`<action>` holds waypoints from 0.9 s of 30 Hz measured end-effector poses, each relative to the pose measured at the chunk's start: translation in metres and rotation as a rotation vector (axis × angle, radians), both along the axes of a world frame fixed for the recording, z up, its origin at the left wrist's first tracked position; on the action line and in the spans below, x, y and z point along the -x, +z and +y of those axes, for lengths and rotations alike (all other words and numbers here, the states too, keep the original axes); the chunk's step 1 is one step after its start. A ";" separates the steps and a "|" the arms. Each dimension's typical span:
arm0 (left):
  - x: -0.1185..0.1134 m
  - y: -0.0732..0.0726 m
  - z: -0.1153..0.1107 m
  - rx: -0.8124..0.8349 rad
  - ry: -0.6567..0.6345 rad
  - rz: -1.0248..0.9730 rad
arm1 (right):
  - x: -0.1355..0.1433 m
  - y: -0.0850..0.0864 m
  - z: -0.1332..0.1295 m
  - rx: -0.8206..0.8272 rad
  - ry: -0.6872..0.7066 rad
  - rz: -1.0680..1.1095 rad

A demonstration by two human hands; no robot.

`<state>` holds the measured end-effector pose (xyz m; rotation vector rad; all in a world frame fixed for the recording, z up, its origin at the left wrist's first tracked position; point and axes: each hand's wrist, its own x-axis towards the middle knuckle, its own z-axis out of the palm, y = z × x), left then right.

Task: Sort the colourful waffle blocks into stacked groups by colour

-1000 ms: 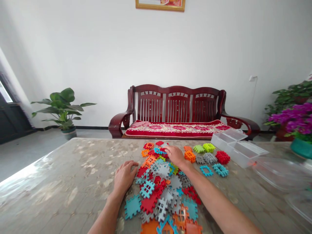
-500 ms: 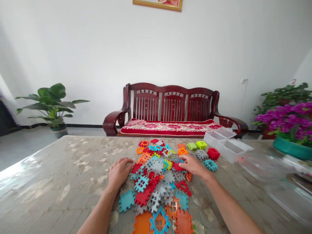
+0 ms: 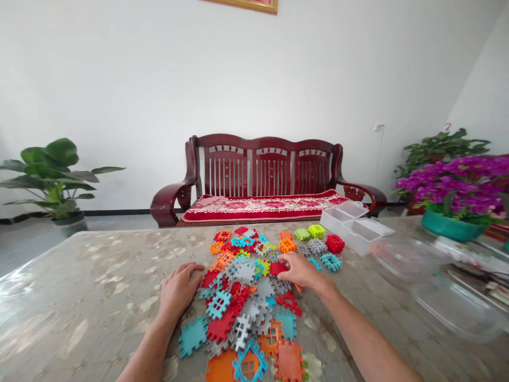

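A long pile of flat toothed plastic pieces in red, grey, blue, orange and green lies on the table (image 3: 99,297). My left hand (image 3: 181,284) rests on the tabletop at the pile's left edge, fingers loosely spread and holding nothing. At the pile's right side, my right hand (image 3: 300,269) has its thumb and fingertips at a red piece (image 3: 277,269); whether it grips the piece is unclear. Beyond that hand sit small groups of pieces: orange (image 3: 287,244), green (image 3: 316,231), grey (image 3: 317,246), red (image 3: 334,243) and blue (image 3: 331,261).
A clear divided box (image 3: 360,241) stands open at the back right, with clear plastic lids (image 3: 457,307) nearer. Purple flowers in a teal pot (image 3: 453,225) are at the far right. A wooden bench (image 3: 270,167) stands behind the table.
The view has turned slightly right, so everything sits further left. A grey piece and a blue piece now show beside the small groups, near my right hand. My left hand stays beside the pile.
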<state>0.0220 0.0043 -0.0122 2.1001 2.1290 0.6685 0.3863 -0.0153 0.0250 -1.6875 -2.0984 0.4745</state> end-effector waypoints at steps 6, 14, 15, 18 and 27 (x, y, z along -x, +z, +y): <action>0.003 -0.002 0.002 0.013 -0.007 0.005 | -0.034 0.024 0.008 -0.124 -0.065 0.103; 0.003 -0.004 0.004 0.036 -0.007 0.012 | -0.129 0.018 0.011 -0.400 -0.778 -0.088; 0.003 -0.004 0.004 0.036 -0.007 0.017 | -0.134 0.015 0.009 -0.379 -0.822 -0.128; 0.005 -0.007 0.005 0.035 -0.011 0.026 | -0.141 0.009 0.005 -0.339 -0.902 -0.226; 0.007 -0.009 0.007 0.013 -0.012 0.021 | -0.145 0.002 0.007 -0.326 -0.910 -0.322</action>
